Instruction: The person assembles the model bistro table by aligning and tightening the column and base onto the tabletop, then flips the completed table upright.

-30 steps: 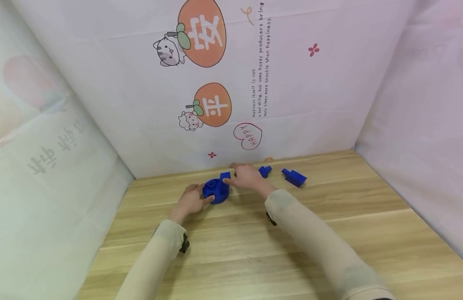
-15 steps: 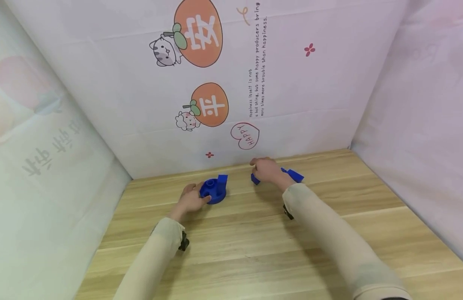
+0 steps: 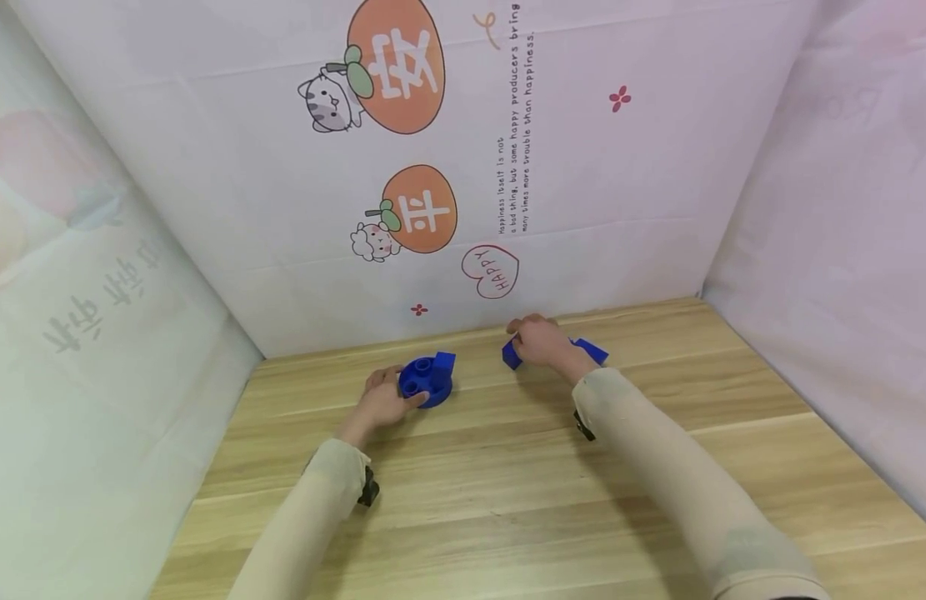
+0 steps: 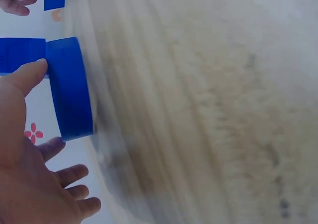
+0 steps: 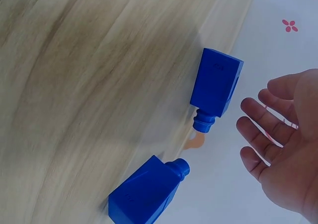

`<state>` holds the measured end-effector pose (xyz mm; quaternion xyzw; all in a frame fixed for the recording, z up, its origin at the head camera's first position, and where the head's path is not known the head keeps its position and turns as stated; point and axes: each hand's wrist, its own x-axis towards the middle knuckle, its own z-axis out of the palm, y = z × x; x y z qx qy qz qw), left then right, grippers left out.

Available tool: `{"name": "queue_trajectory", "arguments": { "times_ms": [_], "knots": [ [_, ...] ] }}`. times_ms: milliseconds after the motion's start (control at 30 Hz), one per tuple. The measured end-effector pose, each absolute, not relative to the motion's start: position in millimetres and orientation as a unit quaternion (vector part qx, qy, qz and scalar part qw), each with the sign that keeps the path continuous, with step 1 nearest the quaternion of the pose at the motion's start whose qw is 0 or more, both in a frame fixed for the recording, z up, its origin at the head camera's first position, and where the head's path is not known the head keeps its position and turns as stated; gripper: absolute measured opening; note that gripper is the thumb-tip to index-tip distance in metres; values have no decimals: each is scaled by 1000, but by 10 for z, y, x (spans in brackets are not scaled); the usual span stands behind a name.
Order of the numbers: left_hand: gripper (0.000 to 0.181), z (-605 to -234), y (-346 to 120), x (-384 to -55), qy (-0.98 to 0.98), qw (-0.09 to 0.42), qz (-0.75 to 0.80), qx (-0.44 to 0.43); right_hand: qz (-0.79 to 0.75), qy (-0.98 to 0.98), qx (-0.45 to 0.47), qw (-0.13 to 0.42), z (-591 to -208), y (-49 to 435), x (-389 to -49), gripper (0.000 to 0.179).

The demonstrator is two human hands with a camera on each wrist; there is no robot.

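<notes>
Left hand (image 3: 382, 404) is pinching the round blue base (image 4: 71, 90) at its rim between thumb and forefinger, the other fingers extending free. Right hand (image 5: 288, 149) is hanging loosely open, fingers slightly bent, holding nothing, just beside the nearer blue block (image 5: 216, 82). The base is sitting on the wooden table (image 3: 463, 500), its ringed face looking upward; a fitted block (image 3: 443, 367) is standing on it, long axis upright. The nearer block is lying on its side, long axis running roughly along the table's back edge, neck pointing toward the second blue block (image 5: 144, 191). That one is lying aslant, neck pointing toward the printed backdrop (image 3: 583, 208)
</notes>
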<state>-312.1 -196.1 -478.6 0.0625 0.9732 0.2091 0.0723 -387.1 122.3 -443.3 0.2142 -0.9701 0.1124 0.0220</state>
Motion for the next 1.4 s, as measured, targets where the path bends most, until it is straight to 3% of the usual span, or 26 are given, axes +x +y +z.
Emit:
{"name": "queue_trajectory", "arguments": {
  "times_ms": [233,433,600,800,1000,1400],
  "knots": [
    [76,-4742,-1963,-3115,967,78,231,69,91,-971,219,16,-4404,1282,-3852,38],
    [83,-4765,-1944,-3098,968,79,234,45,60,-972,227,5,-4421,1275,-3835,41],
    [77,-4733,-1985,-3083,963,86,250,53,57,-972,229,14,-4461,1258,-3827,39],
    [81,-4728,-1996,-3071,961,91,256,40,40,-970,240,21,-4460,1244,-3801,40],
    [72,-4752,-2000,-3086,960,97,251,77,31,-966,257,30,-4469,1239,-3787,42],
    [62,-4748,-1971,-3098,971,52,217,83,12,-962,270,30,-4553,1224,-3824,44]
  ]
}}
